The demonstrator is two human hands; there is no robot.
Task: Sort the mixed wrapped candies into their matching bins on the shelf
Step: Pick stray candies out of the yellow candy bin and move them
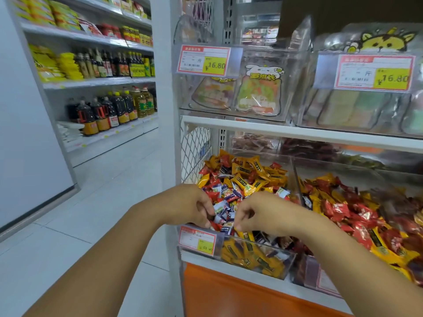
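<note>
Left of frame: oil bottles (109, 110) are shelved, blurred. Lower centre: left hand (194, 207) and right hand (258, 213) are set side by side in mixed candies (242, 179) heaped in a clear bin (274, 259); fingers (207, 215) of both are curled, wrappers pinched at the tips. Right: red and yellow candies (357, 213) are held in the adjoining bin (313, 268).

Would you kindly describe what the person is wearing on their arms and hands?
Nothing worn shows. The left hand and right hand are ungloved; the left forearm and right forearm are bare to the picture's edge, with no sleeve, watch or bracelet in view.
</note>
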